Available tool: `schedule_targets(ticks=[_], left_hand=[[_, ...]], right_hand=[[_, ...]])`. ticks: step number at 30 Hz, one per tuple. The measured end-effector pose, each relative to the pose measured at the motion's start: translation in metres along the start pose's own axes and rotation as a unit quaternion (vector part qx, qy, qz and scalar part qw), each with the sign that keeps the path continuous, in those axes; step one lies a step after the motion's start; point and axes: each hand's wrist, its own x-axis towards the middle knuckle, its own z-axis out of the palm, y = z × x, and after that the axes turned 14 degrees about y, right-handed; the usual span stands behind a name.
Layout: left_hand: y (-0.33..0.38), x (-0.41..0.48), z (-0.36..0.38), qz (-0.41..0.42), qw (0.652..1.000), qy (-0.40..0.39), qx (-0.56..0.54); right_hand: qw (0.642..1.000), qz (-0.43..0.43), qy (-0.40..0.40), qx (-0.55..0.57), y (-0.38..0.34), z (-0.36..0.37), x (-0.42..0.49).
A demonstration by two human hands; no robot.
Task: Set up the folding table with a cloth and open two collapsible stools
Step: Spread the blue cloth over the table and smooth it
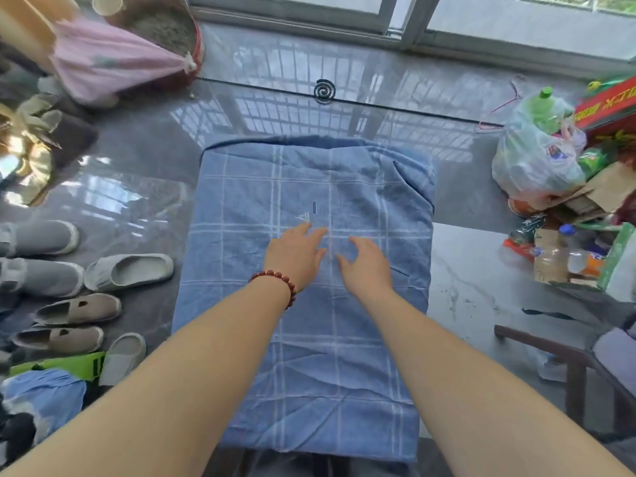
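A blue checked cloth (309, 356) covers the folding table in the middle of the view and hangs over its edges; the table itself is hidden under it. The cloth is wrinkled at its far right corner. My left hand (296, 254), with a red bead bracelet on the wrist, lies flat on the cloth near its middle, fingers straight. My right hand (364, 263) is just to the right of it, fingers spread and slightly bent, over the cloth. No stool can be made out.
Several shoes and slippers (127, 270) lie on the floor at left. A pink cloth (113, 60) and a bin are at far left. Plastic bags, bottles and boxes (537, 160) pile up at right. A dark wooden chair (578, 359) is at lower right. A mosquito coil (324, 89) lies ahead.
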Motion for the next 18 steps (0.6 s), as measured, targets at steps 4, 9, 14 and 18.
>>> schedule_targets(ticks=[4, 9, 14, 18], left_hand=[[-0.016, 0.022, -0.008, 0.003, 1.000, -0.002, 0.015], [-0.031, 0.050, -0.011, -0.002, 0.999, -0.004, 0.042], [-0.040, 0.078, -0.010, -0.015, 0.999, 0.004, 0.049], [-0.038, 0.101, -0.001, -0.024, 0.998, 0.017, 0.048]], right_hand=[[1.000, -0.023, -0.001, -0.014, -0.018, -0.001, 0.021], [0.998, -0.034, 0.002, -0.060, -0.018, -0.015, 0.055], [0.992, -0.056, -0.005, -0.109, -0.016, -0.019, 0.087], [0.990, -0.092, 0.017, -0.110, -0.024, -0.012, 0.110]])
